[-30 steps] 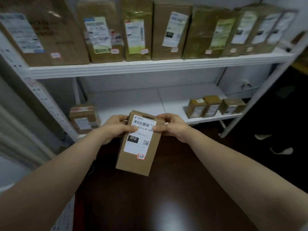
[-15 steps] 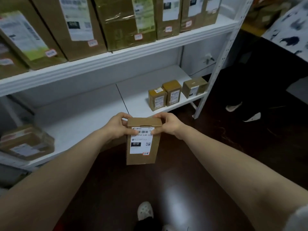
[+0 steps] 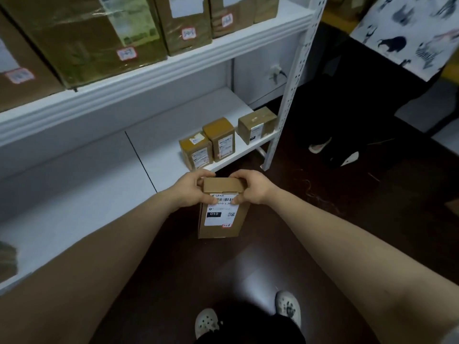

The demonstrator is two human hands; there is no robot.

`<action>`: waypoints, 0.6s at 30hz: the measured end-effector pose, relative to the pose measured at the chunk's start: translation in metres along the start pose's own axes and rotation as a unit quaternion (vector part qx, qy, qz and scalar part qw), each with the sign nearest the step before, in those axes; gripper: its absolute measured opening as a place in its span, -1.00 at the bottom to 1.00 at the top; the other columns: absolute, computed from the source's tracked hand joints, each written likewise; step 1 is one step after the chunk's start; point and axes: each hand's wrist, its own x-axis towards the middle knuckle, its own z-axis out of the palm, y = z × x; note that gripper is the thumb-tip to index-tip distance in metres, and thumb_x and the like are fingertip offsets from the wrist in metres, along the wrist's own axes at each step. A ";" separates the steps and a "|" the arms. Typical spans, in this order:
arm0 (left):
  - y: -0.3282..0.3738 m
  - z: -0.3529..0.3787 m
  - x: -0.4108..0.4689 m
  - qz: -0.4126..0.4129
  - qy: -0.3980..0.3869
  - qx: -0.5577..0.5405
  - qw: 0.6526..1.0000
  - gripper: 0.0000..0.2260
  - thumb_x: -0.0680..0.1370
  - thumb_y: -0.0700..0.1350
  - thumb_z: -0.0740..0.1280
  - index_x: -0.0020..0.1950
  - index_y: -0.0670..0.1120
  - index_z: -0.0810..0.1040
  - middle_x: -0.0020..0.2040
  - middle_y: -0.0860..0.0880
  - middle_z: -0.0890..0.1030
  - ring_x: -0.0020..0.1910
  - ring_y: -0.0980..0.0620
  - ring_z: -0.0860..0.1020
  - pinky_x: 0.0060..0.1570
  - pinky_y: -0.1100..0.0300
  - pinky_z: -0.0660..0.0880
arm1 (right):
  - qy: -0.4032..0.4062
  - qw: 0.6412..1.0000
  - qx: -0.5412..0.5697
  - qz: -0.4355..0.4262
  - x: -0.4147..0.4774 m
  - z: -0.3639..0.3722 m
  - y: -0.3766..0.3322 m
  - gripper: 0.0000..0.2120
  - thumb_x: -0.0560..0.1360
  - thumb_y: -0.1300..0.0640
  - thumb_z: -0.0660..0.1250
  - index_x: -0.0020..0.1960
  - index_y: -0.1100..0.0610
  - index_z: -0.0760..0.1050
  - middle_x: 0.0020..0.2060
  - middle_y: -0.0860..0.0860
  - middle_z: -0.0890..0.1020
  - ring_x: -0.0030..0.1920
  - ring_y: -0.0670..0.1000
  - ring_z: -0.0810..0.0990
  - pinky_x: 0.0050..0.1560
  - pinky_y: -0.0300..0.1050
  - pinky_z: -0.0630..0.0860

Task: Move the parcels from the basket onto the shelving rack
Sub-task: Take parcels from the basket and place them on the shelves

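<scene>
My left hand [image 3: 191,189] & right hand [image 3: 250,187] grip a small box [image 3: 221,209] at centre frame, thumbs on its label. It hangs just off the lower shelf [image 3: 159,157], near three boxes [image 3: 218,142] at the shelf's right end.

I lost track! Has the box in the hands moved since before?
Yes. The labelled parcel moved right along the lower shelf: once left of the three small boxes, now held just in front of them.

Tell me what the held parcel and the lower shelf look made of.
Parcel: plain brown cardboard, matte, with folded flap edges and a white paper label stuck on. Lower shelf: probably white-painted metal or coated board; smooth, even surface with a panel seam.
</scene>
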 end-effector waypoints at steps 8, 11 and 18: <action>0.028 0.066 0.090 -0.020 0.057 0.038 0.997 -0.39 0.38 -0.28 0.51 0.37 -0.05 0.39 0.21 -0.03 0.47 0.17 0.06 0.43 0.14 0.14 0.44 | -0.034 0.998 -0.042 -0.017 0.058 -0.057 0.085 -0.45 0.30 0.19 0.56 0.23 0.06 0.46 0.07 -0.01 0.54 0.13 0.03 0.53 0.08 -0.09 0.49; 0.034 0.089 0.121 -0.038 0.077 0.053 0.995 -0.35 0.39 -0.21 0.51 0.42 -0.04 0.35 0.28 -0.05 0.45 0.21 0.02 0.43 0.17 0.13 0.42 | -0.043 0.995 -0.078 -0.043 0.082 -0.076 0.114 -0.41 0.30 0.19 0.56 0.28 0.08 0.45 0.15 0.04 0.51 0.18 0.04 0.48 0.13 -0.11 0.43; 0.019 0.106 0.170 -0.077 0.115 0.069 0.988 -0.29 0.38 -0.18 0.52 0.47 -0.08 0.29 0.34 -0.10 0.44 0.30 -0.06 0.42 0.25 0.13 0.36 | -0.056 0.992 -0.097 -0.061 0.131 -0.069 0.146 -0.37 0.31 0.15 0.55 0.32 0.04 0.41 0.19 0.05 0.48 0.25 0.08 0.42 0.19 -0.03 0.43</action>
